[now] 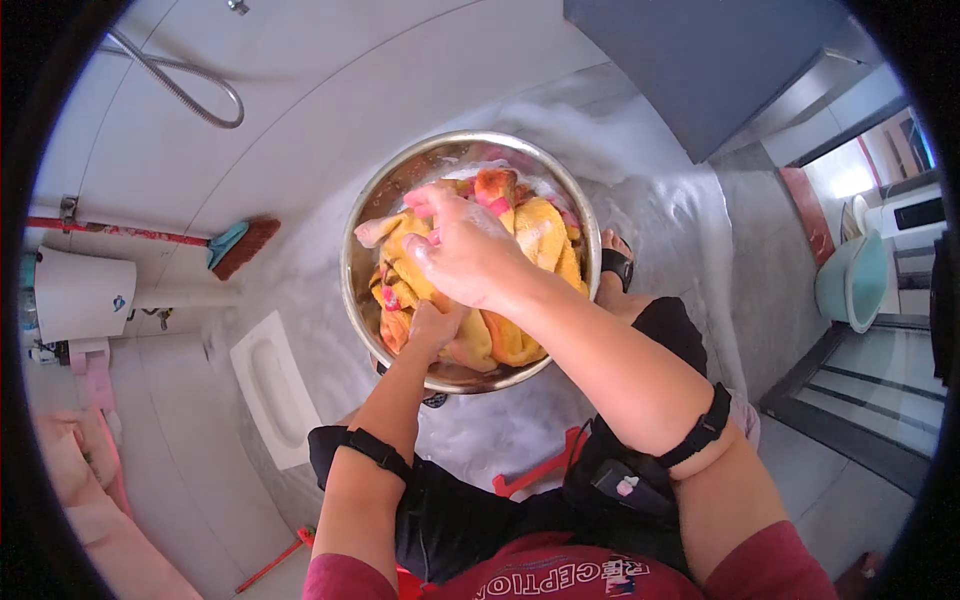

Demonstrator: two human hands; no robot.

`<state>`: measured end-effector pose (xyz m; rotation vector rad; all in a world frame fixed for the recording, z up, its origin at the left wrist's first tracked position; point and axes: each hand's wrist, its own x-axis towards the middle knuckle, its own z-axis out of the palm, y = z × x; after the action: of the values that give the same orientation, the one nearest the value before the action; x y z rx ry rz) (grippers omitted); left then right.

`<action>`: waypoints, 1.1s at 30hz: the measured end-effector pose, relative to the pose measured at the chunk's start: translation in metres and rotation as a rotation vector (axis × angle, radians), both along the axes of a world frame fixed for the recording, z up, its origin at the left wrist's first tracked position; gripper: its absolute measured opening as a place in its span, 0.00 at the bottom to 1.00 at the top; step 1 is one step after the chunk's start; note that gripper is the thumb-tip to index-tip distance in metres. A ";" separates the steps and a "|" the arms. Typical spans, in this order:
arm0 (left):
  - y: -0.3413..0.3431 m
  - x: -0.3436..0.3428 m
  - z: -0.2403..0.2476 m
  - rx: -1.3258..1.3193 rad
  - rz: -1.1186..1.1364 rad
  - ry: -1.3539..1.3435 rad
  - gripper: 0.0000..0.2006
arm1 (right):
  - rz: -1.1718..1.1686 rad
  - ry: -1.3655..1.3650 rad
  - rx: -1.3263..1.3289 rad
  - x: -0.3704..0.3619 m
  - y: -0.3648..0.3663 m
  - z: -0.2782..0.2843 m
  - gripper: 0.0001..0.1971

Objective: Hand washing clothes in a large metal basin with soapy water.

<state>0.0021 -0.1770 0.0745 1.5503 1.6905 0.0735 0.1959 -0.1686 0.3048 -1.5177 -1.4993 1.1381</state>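
Note:
A round metal basin (586,215) stands on the wet floor between my feet, holding a soaked yellow cloth (543,232) with orange and pink patches. Suds cling to the basin's inner wall. My left hand (437,324) is sunk into the near left of the cloth and grips a fold; its fingertips are hidden. Just above the cloth's middle is my right hand (465,248), wet with foam. Its thumb and fingers are apart, and no cloth shows between them.
White foam covers much of the grey floor around the basin. To the left are a white squat toilet (273,388) and a red-handled broom (243,248). A red stool (545,465) is under me. At the right stands a pale green tub (852,284); a dark panel (705,70) juts in at the top.

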 end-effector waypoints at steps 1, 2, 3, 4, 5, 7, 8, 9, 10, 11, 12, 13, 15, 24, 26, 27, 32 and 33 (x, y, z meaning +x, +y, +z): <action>-0.001 0.018 0.023 -0.079 0.031 -0.020 0.44 | -0.016 -0.045 -0.013 0.008 0.001 -0.005 0.24; -0.003 0.018 0.042 -0.146 0.082 -0.016 0.38 | -0.017 -0.037 -0.010 0.009 0.003 -0.005 0.24; -0.001 0.018 0.049 -0.142 0.081 -0.008 0.38 | -0.013 -0.064 0.003 0.010 0.005 -0.005 0.23; 0.002 0.019 0.054 -0.137 0.080 0.046 0.32 | -0.010 -0.091 0.015 0.010 0.006 -0.005 0.23; 0.006 0.019 0.062 -0.127 0.081 0.101 0.26 | -0.012 -0.082 0.024 0.011 0.007 -0.004 0.23; 0.011 0.014 0.083 -0.051 0.133 -0.118 0.24 | 0.071 -0.122 -0.014 0.013 0.008 -0.001 0.21; 0.014 0.010 0.098 0.018 0.176 -0.344 0.22 | 0.067 -0.106 0.002 0.013 0.009 0.000 0.21; 0.016 0.007 0.120 0.033 0.168 -0.329 0.22 | 0.081 -0.142 0.017 0.012 0.009 0.000 0.21; 0.017 0.012 0.147 0.006 0.271 -0.616 0.22 | 0.084 -0.190 0.028 0.016 0.008 -0.004 0.20; 0.017 0.020 0.171 -0.032 0.367 -0.908 0.22 | 0.065 -0.190 0.034 0.022 0.006 -0.010 0.20; 0.014 0.033 0.195 -0.038 0.343 -0.914 0.22 | 0.012 -0.207 0.044 0.030 0.003 -0.016 0.20; 0.006 0.048 0.220 -0.071 0.439 -1.123 0.23 | -0.035 -0.218 0.057 0.035 0.001 -0.020 0.20; -0.005 0.051 0.243 -0.065 0.539 -1.309 0.24 | -0.002 -0.130 0.026 0.023 0.000 -0.018 0.20; 0.021 0.073 0.195 -0.214 0.710 -1.650 0.30 | -0.231 0.176 0.168 -0.040 0.000 -0.052 0.28; 0.001 0.102 0.202 -0.383 0.838 -1.478 0.26 | -0.184 0.115 -0.039 -0.019 0.016 -0.054 0.29; 0.005 0.086 0.187 -0.346 0.705 -1.536 0.27 | -0.104 0.091 -0.227 -0.021 0.022 -0.047 0.30; 0.019 0.041 0.143 -0.497 0.339 -1.884 0.26 | -0.644 -0.012 0.252 -0.079 -0.002 -0.056 0.27; 0.006 0.069 0.171 -0.451 0.591 -1.710 0.26 | -0.367 0.172 0.046 -0.044 0.014 -0.075 0.25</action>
<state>0.0707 -0.1708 0.2450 0.1994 0.5476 0.9368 0.1515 -0.1546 0.2303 -1.5420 -1.0708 0.9798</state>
